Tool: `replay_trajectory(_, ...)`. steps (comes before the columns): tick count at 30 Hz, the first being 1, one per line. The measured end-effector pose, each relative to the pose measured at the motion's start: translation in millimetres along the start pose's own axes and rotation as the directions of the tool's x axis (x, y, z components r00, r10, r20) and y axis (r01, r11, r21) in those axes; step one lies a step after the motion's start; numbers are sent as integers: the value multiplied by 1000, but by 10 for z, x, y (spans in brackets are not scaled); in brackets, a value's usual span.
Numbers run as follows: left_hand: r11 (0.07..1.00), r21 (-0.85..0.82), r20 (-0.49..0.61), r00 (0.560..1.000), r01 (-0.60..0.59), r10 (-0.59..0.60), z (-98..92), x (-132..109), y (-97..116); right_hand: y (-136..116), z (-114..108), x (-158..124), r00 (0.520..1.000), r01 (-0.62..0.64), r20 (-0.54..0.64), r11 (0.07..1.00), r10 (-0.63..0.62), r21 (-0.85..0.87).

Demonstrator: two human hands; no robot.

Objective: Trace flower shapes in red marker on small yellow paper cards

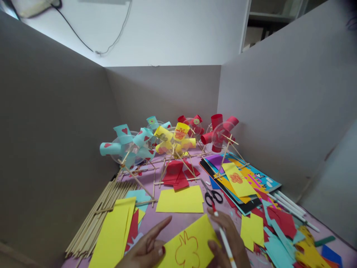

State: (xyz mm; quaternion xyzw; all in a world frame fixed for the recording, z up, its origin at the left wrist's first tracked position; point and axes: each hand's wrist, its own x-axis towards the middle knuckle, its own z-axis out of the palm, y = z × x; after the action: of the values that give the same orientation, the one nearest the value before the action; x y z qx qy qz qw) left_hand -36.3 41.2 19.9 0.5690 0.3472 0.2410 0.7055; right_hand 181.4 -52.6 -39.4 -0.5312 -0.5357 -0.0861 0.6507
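A yellow paper sheet [192, 243] with a red flower outline drawn on it lies at the bottom centre of the pink table [178, 220]. My left hand [146, 247] rests on the sheet's left edge, fingers stretched out flat. My right hand [227, 240] is at the sheet's right edge, fingers closed round a white pen with a red tip [223, 234]. The pen points up and away from me, off the drawing.
Black-handled scissors [212, 194] lie just beyond my right hand. Another yellow sheet [180, 200], a bundle of wooden sticks [97, 217], stacked coloured papers [240, 178], white pens [290, 208] and several paper wheel models [173, 139] fill the table. Grey cardboard walls [55, 130] enclose three sides.
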Motion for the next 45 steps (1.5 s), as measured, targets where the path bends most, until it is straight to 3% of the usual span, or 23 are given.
replay_trajectory(2, 1000, 17, 22, 1000, -7, 7, -3, 26, 109, -75, -41, 98, 947, -322, 39, 941, 320, 107)
replay_trajectory(4, 996, 88, 52, 999, -2, -3, 0, 94, 202, -136, -37, 151, 825, -565, 133, 792, 549, 232)
replay_trajectory(7, 968, 252, 91, 995, 2, -26, -7, 265, 239, -121, 20, 133, 661, -743, 214, 586, 719, 325)
replay_trajectory(9, 953, 301, 46, 999, -24, 10, -27, 391, 176, -45, 55, 80, 624, -771, 191, 559, 757, 304)
replay_trajectory(14, 916, 398, -135, 984, -53, 116, -122, 575, -111, 141, 77, -43, 699, -710, 146, 703, 700, 28)
replay_trajectory(20, 863, 500, -202, 958, -79, 205, -174, 562, -293, 238, 68, -64, 717, -680, 121, 727, 687, -94)
replay_trajectory(25, 741, 663, -167, 943, -110, 289, -164, 544, -304, 277, 64, -51, 713, -683, 105, 720, 694, -121)
replay_trajectory(32, 671, 729, -181, 907, -136, 381, -179, 558, -309, 152, -24, 64, 678, -699, 180, 700, 713, -141)
replay_trajectory(34, 647, 746, -169, 894, -160, 416, -180, 565, -313, 129, -38, 91, 686, -692, 212, 714, 697, -107)
replay_trajectory(40, 529, 817, -100, 848, -228, 520, -198, 595, -325, 161, 24, 101, 731, -667, 102, 738, 675, -102)
replay_trajectory(45, 457, 851, -66, 810, -260, 583, -164, 581, -306, 59, -46, 171, 722, -648, 228, 754, 654, -111)
